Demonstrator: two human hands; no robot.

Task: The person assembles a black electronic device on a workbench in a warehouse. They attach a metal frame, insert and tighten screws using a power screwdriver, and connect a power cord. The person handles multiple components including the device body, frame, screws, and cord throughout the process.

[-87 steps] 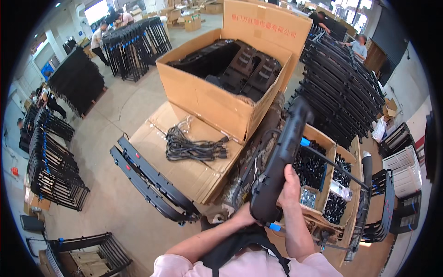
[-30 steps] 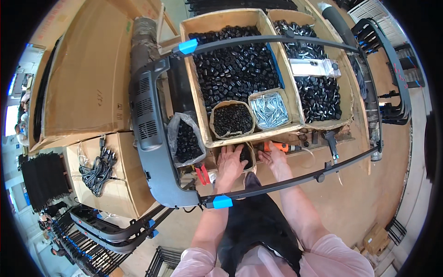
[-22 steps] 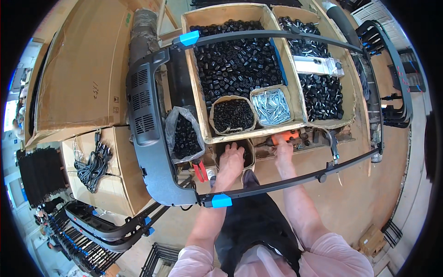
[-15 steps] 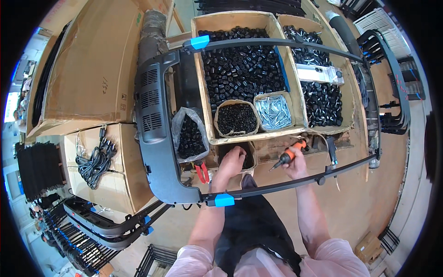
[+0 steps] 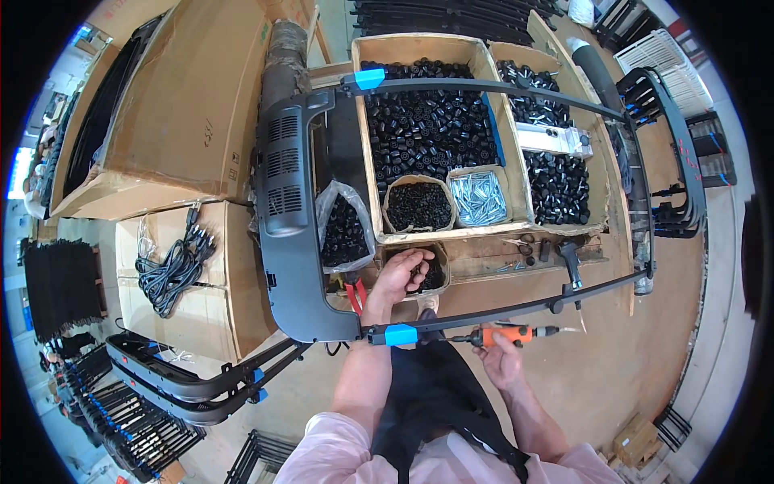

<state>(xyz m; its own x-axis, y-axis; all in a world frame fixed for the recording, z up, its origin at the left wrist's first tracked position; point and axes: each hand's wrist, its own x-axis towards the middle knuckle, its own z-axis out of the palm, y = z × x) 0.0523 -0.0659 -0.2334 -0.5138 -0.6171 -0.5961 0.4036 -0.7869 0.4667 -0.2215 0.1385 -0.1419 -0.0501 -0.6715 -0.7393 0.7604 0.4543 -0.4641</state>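
The orange power screwdriver (image 5: 509,333) is carried roughly level, just beside the near rail of the black frame (image 5: 300,282), on the wearer's side of it and over the floor (image 5: 621,347). The right hand (image 5: 501,360) is closed around its body. The left hand (image 5: 403,273) is positioned over the small open container (image 5: 446,270) at the left end of the wooden ledge (image 5: 484,273), fingers curled inward; whether they grip a part cannot be told. Loose silver screws (image 5: 509,265) lie on the ledge, and a dark-handled tool (image 5: 571,262) stands near its right end. Behind the ledge, the wooden bin (image 5: 459,235) contains black caps (image 5: 427,129), with a tub of small black pieces (image 5: 418,206) at its near left corner and a carton of silver pins (image 5: 479,198) at its near right corner. The adjoining bin of black-headed bolts (image 5: 556,189) has a white slab (image 5: 553,139) across its middle. A plastic bag of black parts (image 5: 344,234) sits off the wooden bin's near left corner, red-handled pliers (image 5: 355,294) below it. Obstruction noted: the frame's far rail crosses above both bins; the left forearm passes beneath the near rail. Further left, a cable bundle (image 5: 169,274) rests on a cardboard box (image 5: 185,327), beside a large carton (image 5: 185,121).
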